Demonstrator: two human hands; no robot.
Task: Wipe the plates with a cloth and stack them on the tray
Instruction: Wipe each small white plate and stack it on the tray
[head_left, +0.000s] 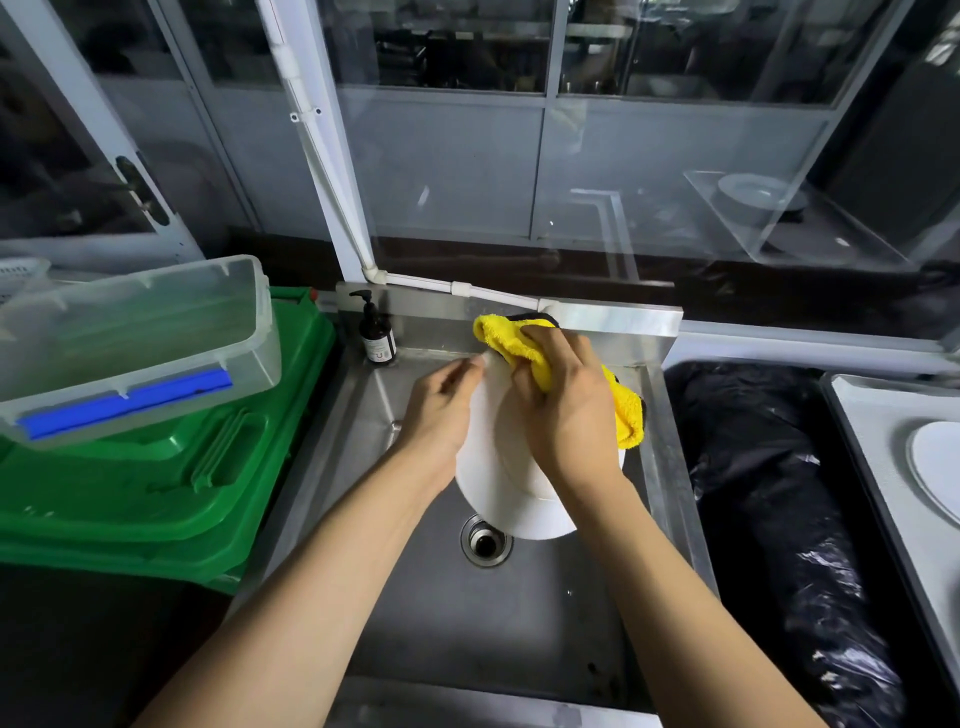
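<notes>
I hold a white plate (498, 488) tilted over the sink (467, 634), its lower edge hanging just above the drain (485, 541). My left hand (441, 421) grips the plate by its left rim, fingers curled over the upper edge towards the back of the sink. My right hand (566, 410) is closed on a yellow cloth (519, 340) and presses it against the plate's face. The cloth bunches out past my fingers towards the back wall of the sink, and another fold hangs beside my wrist near the sink's right wall. A dark pump bottle (377, 332) stands at the sink's back left corner. Left of the sink lies a green plastic bin (156, 478), with a clear plastic container (135, 332) resting on top of it. Right of the sink sits a black plastic bag (769, 493). Beyond the bag, further right of the sink, is the grey tray (878, 447) with another white plate (937, 462) lying flat on it, partly cut off by the frame's edge.
</notes>
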